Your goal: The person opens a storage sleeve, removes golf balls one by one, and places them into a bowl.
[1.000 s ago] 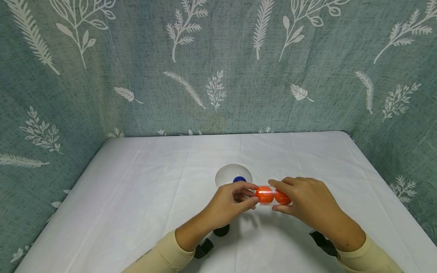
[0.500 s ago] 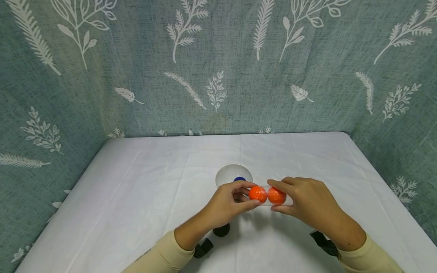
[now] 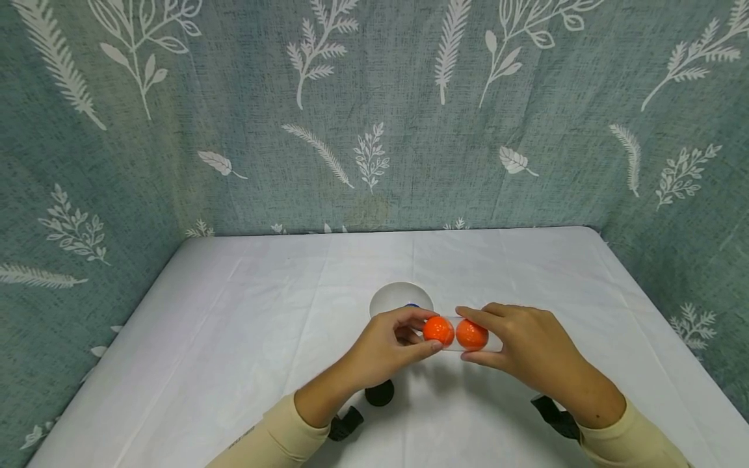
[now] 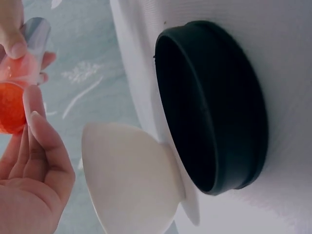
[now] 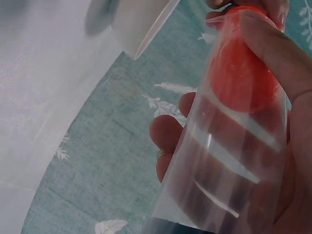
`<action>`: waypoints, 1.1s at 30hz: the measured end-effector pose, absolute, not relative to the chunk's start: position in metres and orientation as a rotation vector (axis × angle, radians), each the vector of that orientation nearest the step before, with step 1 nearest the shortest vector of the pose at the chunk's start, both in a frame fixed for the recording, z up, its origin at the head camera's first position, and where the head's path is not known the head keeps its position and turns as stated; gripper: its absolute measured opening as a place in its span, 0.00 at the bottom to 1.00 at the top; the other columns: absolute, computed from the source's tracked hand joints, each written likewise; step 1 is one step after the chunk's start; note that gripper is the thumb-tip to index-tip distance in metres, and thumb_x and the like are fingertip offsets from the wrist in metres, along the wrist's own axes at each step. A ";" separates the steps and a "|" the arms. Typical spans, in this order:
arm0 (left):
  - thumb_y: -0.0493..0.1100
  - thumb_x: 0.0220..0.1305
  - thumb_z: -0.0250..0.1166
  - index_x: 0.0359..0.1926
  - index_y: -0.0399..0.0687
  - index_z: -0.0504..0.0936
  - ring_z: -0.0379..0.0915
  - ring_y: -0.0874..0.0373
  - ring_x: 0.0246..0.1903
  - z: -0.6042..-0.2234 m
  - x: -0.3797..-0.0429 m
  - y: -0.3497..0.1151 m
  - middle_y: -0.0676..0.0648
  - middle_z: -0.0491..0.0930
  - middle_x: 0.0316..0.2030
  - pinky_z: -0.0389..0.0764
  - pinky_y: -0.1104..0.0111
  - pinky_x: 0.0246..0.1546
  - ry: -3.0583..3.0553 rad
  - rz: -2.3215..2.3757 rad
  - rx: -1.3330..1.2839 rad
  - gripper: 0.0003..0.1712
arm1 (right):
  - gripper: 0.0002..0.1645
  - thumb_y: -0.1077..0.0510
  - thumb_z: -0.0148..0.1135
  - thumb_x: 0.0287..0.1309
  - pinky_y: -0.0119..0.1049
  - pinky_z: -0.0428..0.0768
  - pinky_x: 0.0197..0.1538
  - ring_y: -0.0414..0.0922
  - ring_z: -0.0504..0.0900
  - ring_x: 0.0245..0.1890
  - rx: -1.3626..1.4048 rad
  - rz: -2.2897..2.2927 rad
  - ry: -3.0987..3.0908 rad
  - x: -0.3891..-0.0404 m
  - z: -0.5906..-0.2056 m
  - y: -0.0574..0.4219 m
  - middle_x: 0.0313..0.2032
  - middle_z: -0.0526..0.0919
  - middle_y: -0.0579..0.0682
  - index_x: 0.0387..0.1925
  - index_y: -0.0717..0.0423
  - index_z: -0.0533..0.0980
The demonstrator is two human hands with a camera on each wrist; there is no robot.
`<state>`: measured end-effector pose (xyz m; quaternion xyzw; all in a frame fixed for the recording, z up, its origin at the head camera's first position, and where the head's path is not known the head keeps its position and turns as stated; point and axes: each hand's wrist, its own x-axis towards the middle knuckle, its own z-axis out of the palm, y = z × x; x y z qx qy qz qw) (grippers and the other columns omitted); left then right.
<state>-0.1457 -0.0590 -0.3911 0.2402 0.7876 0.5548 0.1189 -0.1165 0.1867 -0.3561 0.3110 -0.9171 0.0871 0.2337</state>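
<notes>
My right hand (image 3: 526,344) grips a clear plastic tube (image 5: 219,151) held sideways above the table, thumb on one side and fingers round the other. Inside it sits an orange ball (image 3: 471,335), seen through the wall in the right wrist view. A second orange ball (image 3: 438,331) is at the tube's left end, pinched between the thumb and fingers of my left hand (image 3: 380,344). In the left wrist view this ball (image 4: 10,109) shows at the tube's rim, mostly outside it. The tube's far end, toward my right palm, has a dark edge.
A white bowl (image 3: 391,298) stands just behind my left hand, with a bit of a blue ball (image 3: 412,305) showing inside. A round black cap (image 4: 234,112) lies hollow on the white table (image 3: 263,305), below my left wrist. Patterned green cloth (image 3: 374,130) hangs behind.
Both orange balls have shifted left along the tube, the left one coming out at its end into my left fingers. A gap now shows between the balls. My hands have barely moved.
</notes>
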 end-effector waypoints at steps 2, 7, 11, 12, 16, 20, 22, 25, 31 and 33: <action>0.51 0.62 0.72 0.56 0.55 0.81 0.82 0.60 0.38 -0.391 -0.146 -0.060 0.55 0.84 0.45 0.84 0.70 0.39 2.312 1.613 0.708 0.22 | 0.38 0.35 0.80 0.36 0.28 0.74 0.24 0.34 0.76 0.23 0.853 0.239 -2.523 -0.117 -0.356 0.187 0.30 0.84 0.40 0.53 0.42 0.84; 0.52 0.61 0.72 0.56 0.59 0.81 0.80 0.59 0.36 -0.387 -0.147 -0.065 0.56 0.84 0.42 0.82 0.70 0.36 2.371 1.580 0.709 0.22 | 0.38 0.35 0.80 0.36 0.28 0.73 0.24 0.33 0.75 0.23 0.844 0.235 -2.535 -0.116 -0.357 0.187 0.30 0.83 0.40 0.53 0.42 0.84; 0.52 0.60 0.73 0.54 0.64 0.82 0.78 0.59 0.33 -0.384 -0.149 -0.071 0.58 0.82 0.40 0.80 0.70 0.32 2.448 1.555 0.697 0.21 | 0.38 0.35 0.80 0.36 0.28 0.73 0.24 0.33 0.75 0.23 0.833 0.232 -2.541 -0.117 -0.356 0.187 0.29 0.83 0.40 0.53 0.41 0.83; 0.52 0.60 0.73 0.54 0.64 0.82 0.77 0.59 0.32 -0.383 -0.150 -0.073 0.58 0.82 0.40 0.79 0.70 0.31 2.468 1.549 0.696 0.20 | 0.38 0.35 0.80 0.36 0.28 0.73 0.24 0.33 0.75 0.23 0.831 0.231 -2.544 -0.117 -0.356 0.187 0.29 0.83 0.40 0.53 0.41 0.83; 0.49 0.59 0.74 0.53 0.63 0.82 0.75 0.60 0.27 -0.381 -0.155 -0.081 0.56 0.83 0.41 0.78 0.71 0.27 2.527 1.524 0.654 0.20 | 0.39 0.36 0.81 0.36 0.28 0.74 0.25 0.34 0.76 0.24 0.822 0.226 -2.559 -0.116 -0.355 0.188 0.30 0.83 0.40 0.54 0.40 0.83; 0.49 0.59 0.74 0.54 0.60 0.82 0.74 0.59 0.22 -0.380 -0.162 -0.089 0.50 0.84 0.45 0.76 0.71 0.22 2.533 1.525 0.592 0.21 | 0.39 0.36 0.81 0.36 0.28 0.74 0.25 0.34 0.76 0.24 0.816 0.222 -2.569 -0.116 -0.354 0.188 0.30 0.84 0.41 0.54 0.41 0.83; 0.49 0.59 0.74 0.54 0.58 0.82 0.73 0.58 0.20 -0.380 -0.165 -0.093 0.47 0.83 0.46 0.76 0.70 0.21 2.540 1.519 0.564 0.22 | 0.38 0.35 0.80 0.37 0.28 0.75 0.26 0.34 0.76 0.24 0.812 0.218 -2.577 -0.116 -0.353 0.188 0.30 0.84 0.41 0.54 0.41 0.83; 0.49 0.59 0.74 0.54 0.58 0.82 0.74 0.57 0.20 -0.383 -0.171 -0.097 0.46 0.83 0.45 0.77 0.69 0.22 2.554 1.500 0.535 0.22 | 0.38 0.35 0.80 0.38 0.28 0.75 0.26 0.35 0.77 0.25 0.806 0.222 -2.594 -0.116 -0.353 0.188 0.30 0.84 0.41 0.54 0.40 0.83; 0.48 0.58 0.75 0.55 0.56 0.82 0.73 0.57 0.20 -0.387 -0.181 -0.102 0.47 0.83 0.44 0.77 0.68 0.22 2.619 1.438 0.547 0.23 | 0.38 0.35 0.80 0.38 0.29 0.76 0.27 0.35 0.79 0.26 0.804 0.233 -2.604 -0.115 -0.353 0.189 0.32 0.85 0.41 0.54 0.40 0.83; 0.48 0.57 0.75 0.55 0.56 0.82 0.71 0.58 0.19 -0.388 -0.184 -0.103 0.48 0.83 0.44 0.76 0.69 0.21 2.648 1.409 0.557 0.24 | 0.38 0.35 0.80 0.38 0.29 0.76 0.26 0.35 0.79 0.27 0.806 0.233 -2.600 -0.115 -0.353 0.190 0.32 0.84 0.41 0.54 0.40 0.83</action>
